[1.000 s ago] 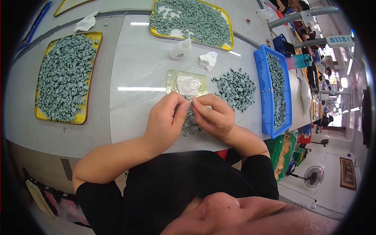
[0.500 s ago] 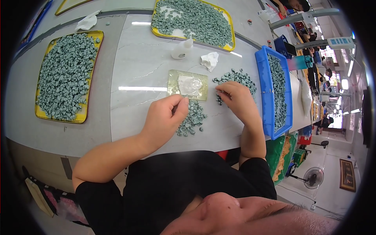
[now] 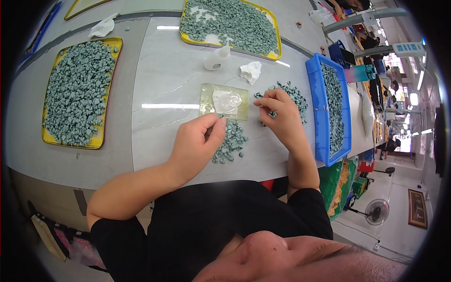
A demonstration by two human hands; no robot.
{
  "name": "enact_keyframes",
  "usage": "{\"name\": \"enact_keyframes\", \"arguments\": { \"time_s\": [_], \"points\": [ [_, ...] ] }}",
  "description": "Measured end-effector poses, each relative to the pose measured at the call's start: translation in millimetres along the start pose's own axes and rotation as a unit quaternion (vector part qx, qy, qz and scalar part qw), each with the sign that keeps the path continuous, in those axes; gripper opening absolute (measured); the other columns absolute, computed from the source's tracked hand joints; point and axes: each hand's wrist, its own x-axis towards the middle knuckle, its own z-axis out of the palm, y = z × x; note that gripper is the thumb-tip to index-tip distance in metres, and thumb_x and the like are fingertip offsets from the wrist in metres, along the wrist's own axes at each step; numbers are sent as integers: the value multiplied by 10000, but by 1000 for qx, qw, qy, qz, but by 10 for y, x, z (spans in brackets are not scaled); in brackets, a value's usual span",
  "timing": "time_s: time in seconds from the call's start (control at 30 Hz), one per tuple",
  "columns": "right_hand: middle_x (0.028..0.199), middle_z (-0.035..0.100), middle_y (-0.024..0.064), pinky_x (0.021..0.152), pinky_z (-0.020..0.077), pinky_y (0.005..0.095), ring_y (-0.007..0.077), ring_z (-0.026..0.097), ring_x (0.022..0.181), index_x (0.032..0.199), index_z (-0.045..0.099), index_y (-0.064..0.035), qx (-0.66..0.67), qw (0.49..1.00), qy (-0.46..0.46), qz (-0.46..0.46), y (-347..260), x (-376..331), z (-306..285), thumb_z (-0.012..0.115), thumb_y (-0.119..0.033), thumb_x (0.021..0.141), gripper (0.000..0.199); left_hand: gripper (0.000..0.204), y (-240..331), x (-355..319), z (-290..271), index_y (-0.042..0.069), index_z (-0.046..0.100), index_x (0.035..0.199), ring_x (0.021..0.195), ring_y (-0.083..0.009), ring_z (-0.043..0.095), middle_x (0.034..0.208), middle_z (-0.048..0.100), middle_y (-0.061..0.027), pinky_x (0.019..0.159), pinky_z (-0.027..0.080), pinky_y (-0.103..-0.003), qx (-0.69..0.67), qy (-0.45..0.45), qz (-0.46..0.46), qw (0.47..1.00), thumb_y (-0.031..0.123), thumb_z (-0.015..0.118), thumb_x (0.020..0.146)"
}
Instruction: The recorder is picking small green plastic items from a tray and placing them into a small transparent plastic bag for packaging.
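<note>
My left hand point(image 3: 199, 138) is closed in a pinch on a small green piece point(image 3: 221, 115), which barely shows at the fingertips. It is by the lower edge of a clear yellowish pad point(image 3: 206, 101) with a small clear dish point(image 3: 233, 99) and white paper on it. Below the pad lies a loose pile of grey-green stone-like pieces point(image 3: 230, 143), next to the left fingers. My right hand point(image 3: 284, 117) hovers at the near-left side of another pile of green pieces point(image 3: 297, 97). Its thumb and forefinger are apart, with nothing visible between them.
A blue bin point(image 3: 321, 117) of green pieces stands to the right. Yellow trays of pieces lie at the left point(image 3: 105, 110) and the back point(image 3: 277, 35). A white squeeze bottle point(image 3: 217, 60) and crumpled tissue point(image 3: 250, 72) stand behind the pad. A teal bottle point(image 3: 361, 74) is beyond the bin.
The right hand's thumb and forefinger have spread from a near pinch, and the hand has shifted slightly. My left hand keeps its place and its pinch.
</note>
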Motion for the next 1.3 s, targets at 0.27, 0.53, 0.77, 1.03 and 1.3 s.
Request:
{"name": "enact_keyframes", "arguments": {
  "time_s": [0.27,0.53,0.77,1.03,1.3],
  "points": [
    [907,573,74,670,482,256,161,593,754,1028,636,-36,29,996,87,-2,-14,36,7,603,42,803,241,228,-3,24,7,13,518,736,583,-25,368,615,451,45,494,304,-204,67,-45,-9,997,153,544,914],
    [930,647,91,706,510,241,155,641,781,969,653,-15,177,977,95,72,17,21,166,627,38,789,190,101,-75,229,-221,42,480,940,558,-108,389,708,450,-13,507,353,-219,-459,5,-195,867,133,482,897],
    [891,647,78,687,503,281,206,640,795,903,691,-61,62,996,57,1,93,25,10,670,-4,743,171,289,154,411,-303,-95,431,1080,904,-224,520,970,479,-140,840,456,-316,-554,154,-138,807,35,449,823],
    [868,627,104,685,503,336,270,610,787,886,668,-32,-49,991,58,-106,248,-39,-214,669,-34,736,150,286,317,429,75,-94,401,1170,919,-199,545,1044,514,-160,813,476,-266,-393,129,-128,901,14,437,908],
    [850,621,106,672,501,338,268,604,772,867,656,-23,-37,993,56,-101,322,-50,-300,680,-35,723,146,257,235,370,317,-26,514,1152,670,-85,485,860,557,-35,559,372,-192,-306,1,-154,940,122,488,944]
  ]
}}
